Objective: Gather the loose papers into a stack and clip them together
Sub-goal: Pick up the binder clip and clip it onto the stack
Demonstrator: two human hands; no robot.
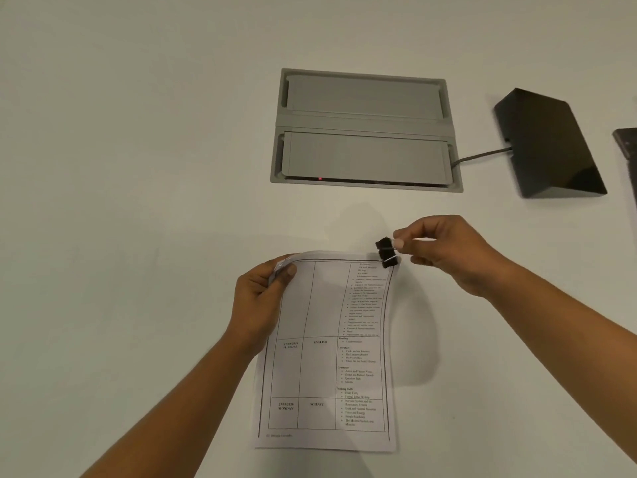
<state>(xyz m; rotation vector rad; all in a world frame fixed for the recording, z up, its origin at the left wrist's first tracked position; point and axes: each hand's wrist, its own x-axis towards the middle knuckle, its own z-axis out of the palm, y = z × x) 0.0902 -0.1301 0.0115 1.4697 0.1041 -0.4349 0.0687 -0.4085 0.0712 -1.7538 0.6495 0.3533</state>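
The stack of papers [327, 357] is seen lying on the white worktop [138, 167], near edge flat, far end lifted and curled upward. The top sheet is printed with a ruled table; the words ENGLISH and SCIENCE and bulleted lists in the right column can be read, the finer text cannot. Several sheet edges are visible at the far left corner of the stack, where they are fanned slightly.

That far left corner is pinched by the left hand [262, 298], thumb on top of the sheets, fingers curled beneath. At the far right corner of the stack a black binder clip [386, 251] is positioned, its body touching or overlapping the corner; whether the clip mouth is already seated over the sheets cannot be told. The clip's wire handles are squeezed between thumb and fingers of the right hand [448, 253], which is closed on them just to the right of the corner.

Beyond the stack, further from the person, a grey recessed cable box [365, 129] with two lids is set into the worktop; a small red light is noted on its near edge. To the right of that box a black wedge-shaped device [548, 143] is placed, joined to the box by a cable [482, 155]. At the right frame edge, part of another dark object [627, 150] is visible; it cannot be identified.
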